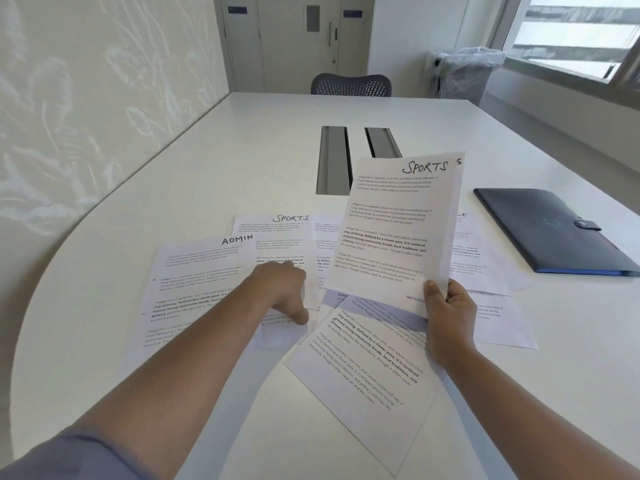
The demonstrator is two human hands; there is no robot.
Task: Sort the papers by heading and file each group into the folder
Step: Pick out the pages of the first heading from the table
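Note:
My right hand [448,313] grips the bottom edge of a raised sheet headed SPORTS [391,223], with a second sheet behind it. My left hand [282,289] rests on papers spread over the white table [242,150], fingers curled down on another SPORTS sheet [280,237]. A sheet headed ADMIN [197,278] lies to the left. More sheets lie under and right of the raised one, their headings mostly hidden. A tilted sheet [367,382] lies nearest me. The dark closed folder [550,230] lies at the right.
Two metal cable slots [334,161] are set into the table's middle. A mesh chair [351,84] stands at the far end. A bin with a plastic liner [464,72] stands by the window at the right. A wall runs along the left.

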